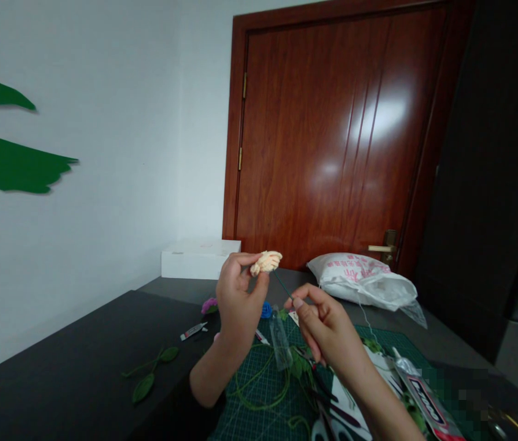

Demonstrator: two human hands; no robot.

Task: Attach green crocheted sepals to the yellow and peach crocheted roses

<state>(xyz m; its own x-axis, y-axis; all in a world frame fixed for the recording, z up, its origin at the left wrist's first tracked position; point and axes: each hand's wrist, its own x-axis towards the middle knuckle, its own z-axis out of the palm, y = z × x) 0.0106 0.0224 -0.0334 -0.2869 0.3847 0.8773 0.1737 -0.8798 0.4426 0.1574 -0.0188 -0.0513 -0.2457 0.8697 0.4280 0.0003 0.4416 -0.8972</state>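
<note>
A cream-coloured flower head (266, 262) is pinched between the thumb and fingers of my left hand (241, 300). From its underside a thin dark green stem (282, 283) slants down to the right. My right hand (325, 321) grips the lower end of that stem between thumb and forefinger. Both hands are raised above a green cutting mat (254, 373). Beneath them on the mat lie a loop of green cord (259, 407) and a clear plastic sleeve (279, 340). A blue flower (266, 310) shows just behind my left wrist.
Scissors (327, 427) lie at the front of the mat, with a large glue tube (426, 398) to the right. Green leaves (143, 388), a small tube (193, 331) and a purple flower (209, 305) are left. Behind stand a white box (200, 258) and a white sack (362, 282).
</note>
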